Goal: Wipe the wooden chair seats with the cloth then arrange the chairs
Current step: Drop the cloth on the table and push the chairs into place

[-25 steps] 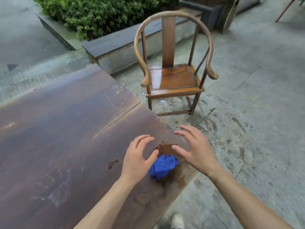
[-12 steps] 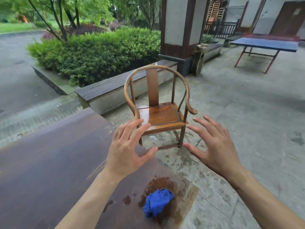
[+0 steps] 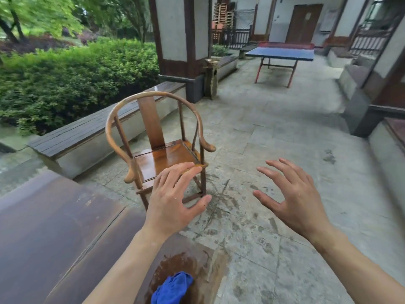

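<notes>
Left hand [image 3: 175, 200] empty, cloth [image 3: 173, 287] on table [image 3: 54, 227]

The dark wooden table [image 3: 54, 233] bears a crumpled blue cloth [image 3: 173, 288] (on a wet patch), while the chair [image 3: 162, 150] stands on stone paving [image 3: 274, 150].

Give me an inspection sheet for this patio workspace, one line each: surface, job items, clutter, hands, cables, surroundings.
Surface: dark wooden table, wet patch at its near corner; stone paving with damp marks.
Job's things: blue cloth crumpled on the wet patch, nobody holding it; wooden chair upright on the paving, seat glossy.
Clutter: nothing seen.
Hands: left hand and right hand both open, fingers spread, raised in front of the chair, holding nothing.
Cables: nothing seen.
Surroundings: bench behind the chair, hedge, pillar, ping-pong table.
</notes>
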Demonstrator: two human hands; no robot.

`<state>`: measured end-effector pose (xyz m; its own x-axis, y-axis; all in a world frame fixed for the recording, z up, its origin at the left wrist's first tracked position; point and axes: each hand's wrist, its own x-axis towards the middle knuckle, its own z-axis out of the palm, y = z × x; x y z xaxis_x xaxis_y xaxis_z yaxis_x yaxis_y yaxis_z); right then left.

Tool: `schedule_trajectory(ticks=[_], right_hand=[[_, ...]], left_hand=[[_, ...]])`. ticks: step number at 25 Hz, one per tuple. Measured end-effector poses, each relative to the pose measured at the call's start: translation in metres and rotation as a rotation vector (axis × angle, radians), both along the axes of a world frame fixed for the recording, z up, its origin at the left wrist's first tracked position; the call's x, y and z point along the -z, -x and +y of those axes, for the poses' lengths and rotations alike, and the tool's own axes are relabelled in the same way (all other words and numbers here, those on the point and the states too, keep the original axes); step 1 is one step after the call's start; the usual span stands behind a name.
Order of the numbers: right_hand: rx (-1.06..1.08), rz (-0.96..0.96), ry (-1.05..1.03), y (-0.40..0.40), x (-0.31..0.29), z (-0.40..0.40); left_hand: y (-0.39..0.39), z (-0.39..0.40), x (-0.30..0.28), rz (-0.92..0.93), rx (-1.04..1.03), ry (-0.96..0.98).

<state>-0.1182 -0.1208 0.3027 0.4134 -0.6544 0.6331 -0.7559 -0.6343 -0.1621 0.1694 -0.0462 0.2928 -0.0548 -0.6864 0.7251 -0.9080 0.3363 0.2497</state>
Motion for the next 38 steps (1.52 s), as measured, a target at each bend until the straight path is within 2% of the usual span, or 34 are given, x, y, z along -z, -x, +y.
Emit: schedule_trajectory(ticks=[6, 11, 16, 25, 30, 38], right_hand=[[0.134, -0.05, 0.016, 0.099, 0.007, -0.089], [0.143, -0.027, -0.014, 0.174, 0.011, -0.165], [0.133, -0.022, -0.057, 0.201, 0.025, -0.244], [0.098, 0.018, -0.062, 0.182, 0.044, -0.433], [0.104, 0.105, -0.006, 0.157, 0.039, -0.552], [0.107, 0.154, 0.043, 0.108, 0.061, -0.718]], left_hand=[[0.084, -0.123, -0.001, -0.023, 0.089, -0.009], [0.162, -0.216, 0.0, -0.028, 0.042, -0.044], [0.198, -0.292, 0.004, -0.057, 0.022, -0.066], [0.187, -0.462, 0.045, -0.119, -0.018, -0.073], [0.17, -0.583, 0.056, -0.31, -0.093, -0.038], [0.137, -0.735, 0.067, -0.33, -0.281, -0.16]])
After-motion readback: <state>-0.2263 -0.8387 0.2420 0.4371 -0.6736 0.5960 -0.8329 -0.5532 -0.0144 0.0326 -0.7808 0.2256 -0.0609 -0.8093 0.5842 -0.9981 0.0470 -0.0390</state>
